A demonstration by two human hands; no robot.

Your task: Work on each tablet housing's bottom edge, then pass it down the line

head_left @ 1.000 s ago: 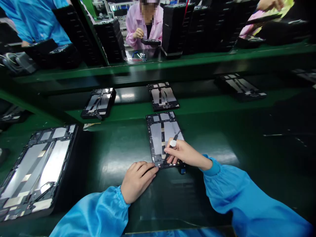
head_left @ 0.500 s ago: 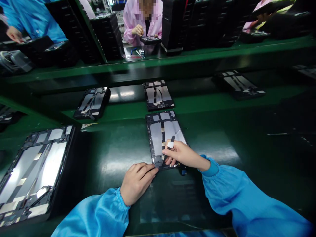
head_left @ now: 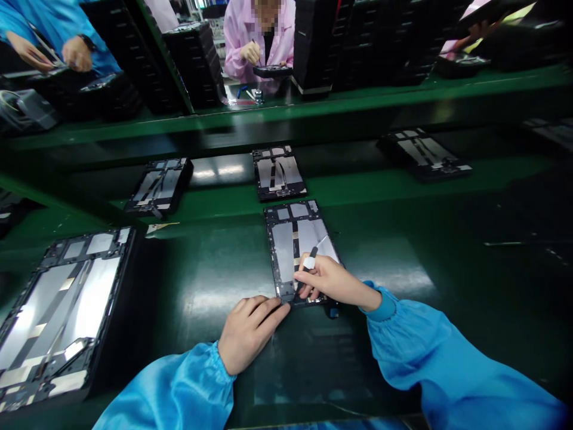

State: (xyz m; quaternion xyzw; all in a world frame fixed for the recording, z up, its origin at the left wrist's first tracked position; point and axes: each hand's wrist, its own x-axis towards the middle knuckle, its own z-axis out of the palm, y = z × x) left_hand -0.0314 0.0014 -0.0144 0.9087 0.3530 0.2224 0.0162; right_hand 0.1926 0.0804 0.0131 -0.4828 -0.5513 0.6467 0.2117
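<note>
An opened tablet (head_left: 283,236), with silver panels and a dark ribbon cable, lies on the green bench before me. Resting flat with fingers stretched out, my left hand (head_left: 250,331) touches the tablet's lower left corner with its fingertips. My right hand (head_left: 329,278) is closed over the tablet's lower half, pinching a slim dark tool (head_left: 314,252) like a pen. A white cover (head_left: 308,263) is on one finger. The tool's lower end points at the tablet's bottom part, partly hidden by the fingers. A small dark piece (head_left: 333,312) sits at the lower right corner.
A larger-looking opened tablet (head_left: 67,298) stands raised at left. Along the green line behind lie further opened tablets, at left (head_left: 159,185), centre (head_left: 280,173) and right (head_left: 425,152). Stacks of black trays (head_left: 316,48) and co-workers in pink and blue sleeves are beyond.
The tablets on the line behind have shifted slightly left. My left thumb has slid a little right along the tablet's edge. My right hand looks nearly unmoved. The blue-sleeved co-worker now shows both hands.
</note>
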